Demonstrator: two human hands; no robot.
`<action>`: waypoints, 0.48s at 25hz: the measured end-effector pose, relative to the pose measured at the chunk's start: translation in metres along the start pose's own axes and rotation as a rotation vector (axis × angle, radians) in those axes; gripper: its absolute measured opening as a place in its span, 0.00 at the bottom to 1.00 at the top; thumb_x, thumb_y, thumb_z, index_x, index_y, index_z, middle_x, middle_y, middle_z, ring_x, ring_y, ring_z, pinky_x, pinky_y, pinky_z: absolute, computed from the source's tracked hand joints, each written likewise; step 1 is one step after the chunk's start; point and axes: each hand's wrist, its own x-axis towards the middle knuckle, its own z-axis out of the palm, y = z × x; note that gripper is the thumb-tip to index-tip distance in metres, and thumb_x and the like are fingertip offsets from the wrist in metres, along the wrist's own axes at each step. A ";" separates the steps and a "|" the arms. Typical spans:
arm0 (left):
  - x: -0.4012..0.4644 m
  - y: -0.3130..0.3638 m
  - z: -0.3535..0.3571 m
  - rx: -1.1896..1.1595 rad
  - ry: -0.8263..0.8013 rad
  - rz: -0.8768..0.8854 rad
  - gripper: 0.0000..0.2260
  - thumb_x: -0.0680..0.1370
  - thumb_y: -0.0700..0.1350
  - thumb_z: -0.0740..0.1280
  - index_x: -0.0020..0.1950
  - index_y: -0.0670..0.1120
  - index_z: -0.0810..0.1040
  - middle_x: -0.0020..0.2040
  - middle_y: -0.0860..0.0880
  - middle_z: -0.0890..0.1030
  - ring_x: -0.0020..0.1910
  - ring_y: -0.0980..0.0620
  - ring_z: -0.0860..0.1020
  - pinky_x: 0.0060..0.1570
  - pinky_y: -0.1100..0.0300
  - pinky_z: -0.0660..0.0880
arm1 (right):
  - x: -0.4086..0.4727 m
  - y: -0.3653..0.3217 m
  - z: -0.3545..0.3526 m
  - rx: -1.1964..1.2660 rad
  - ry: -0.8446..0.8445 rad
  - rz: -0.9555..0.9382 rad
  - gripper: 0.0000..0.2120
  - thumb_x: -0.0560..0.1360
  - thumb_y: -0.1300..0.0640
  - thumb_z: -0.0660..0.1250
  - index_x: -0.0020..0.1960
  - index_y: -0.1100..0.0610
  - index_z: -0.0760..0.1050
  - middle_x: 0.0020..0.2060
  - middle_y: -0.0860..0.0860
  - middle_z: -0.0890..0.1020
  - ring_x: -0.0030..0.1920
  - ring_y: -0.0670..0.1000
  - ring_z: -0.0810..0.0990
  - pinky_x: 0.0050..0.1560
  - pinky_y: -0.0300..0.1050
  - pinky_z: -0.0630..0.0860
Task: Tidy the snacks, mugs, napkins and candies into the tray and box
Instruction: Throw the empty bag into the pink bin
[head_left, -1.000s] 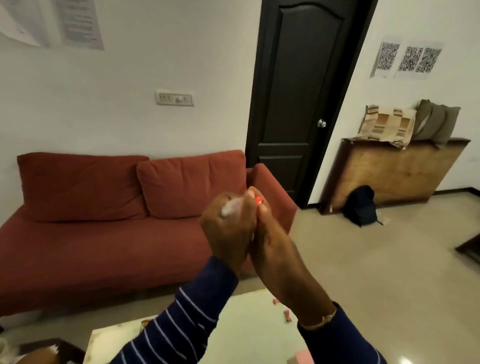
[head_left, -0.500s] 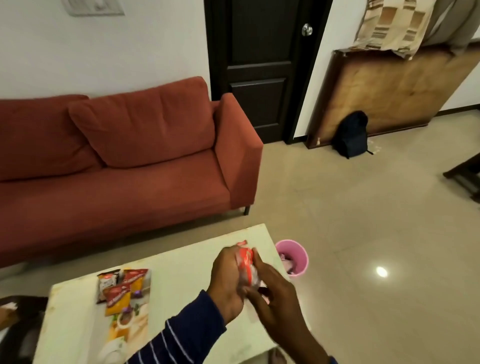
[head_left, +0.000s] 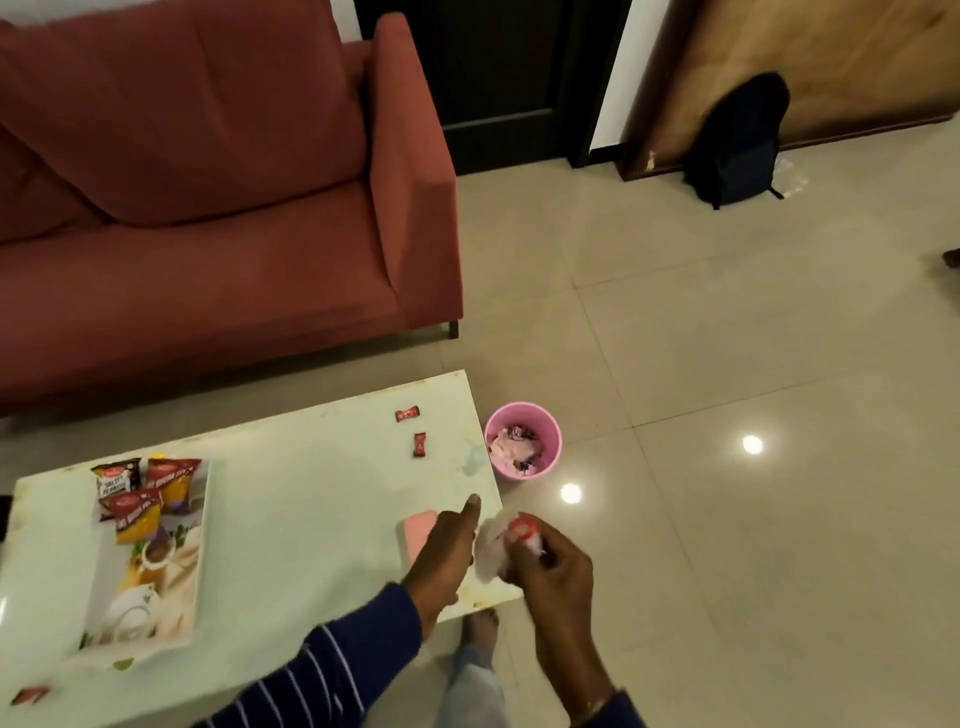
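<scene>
A printed tray (head_left: 156, 597) lies on the left of the pale table (head_left: 311, 519), with three snack packets (head_left: 143, 491) at its far end. Two red candies (head_left: 407, 413) (head_left: 419, 445) lie near the table's far right corner, and a third (head_left: 28, 693) sits at the near left. A pink box (head_left: 415, 527) rests by the right edge, partly under my left hand (head_left: 447, 551), whose index finger is stretched out with nothing in it. My right hand (head_left: 553, 571), just off the table edge, grips a crumpled white and red wrapper (head_left: 501, 540).
A pink bin (head_left: 523, 441) with wrappers inside stands on the tiled floor beside the table's right end. A red sofa (head_left: 208, 208) runs behind the table. A dark backpack (head_left: 737, 140) leans on a wooden board at the far right. My foot (head_left: 480, 623) shows below the table edge.
My view has tilted down from the wall to the table. Both hands have dropped to the table's right edge and come apart; the wrapper is now in my right hand alone.
</scene>
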 end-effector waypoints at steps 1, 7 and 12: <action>0.002 -0.010 0.005 -0.034 0.090 0.061 0.14 0.79 0.64 0.59 0.53 0.56 0.75 0.54 0.53 0.78 0.52 0.52 0.76 0.45 0.55 0.72 | 0.021 0.007 -0.010 0.022 0.023 0.108 0.08 0.75 0.59 0.71 0.48 0.47 0.86 0.43 0.50 0.88 0.44 0.54 0.87 0.43 0.53 0.85; 0.003 -0.109 -0.025 0.228 0.154 0.025 0.04 0.79 0.47 0.67 0.46 0.48 0.79 0.45 0.47 0.83 0.47 0.47 0.81 0.47 0.58 0.78 | 0.163 0.037 -0.030 -0.062 0.018 0.283 0.03 0.71 0.63 0.74 0.44 0.58 0.83 0.47 0.62 0.85 0.40 0.57 0.83 0.39 0.45 0.82; 0.006 -0.159 -0.070 0.268 0.369 -0.008 0.01 0.77 0.44 0.70 0.46 0.49 0.81 0.45 0.48 0.83 0.40 0.58 0.81 0.40 0.72 0.73 | 0.273 0.075 0.003 -0.277 -0.105 0.358 0.30 0.70 0.60 0.78 0.69 0.56 0.71 0.64 0.61 0.77 0.57 0.64 0.81 0.54 0.63 0.81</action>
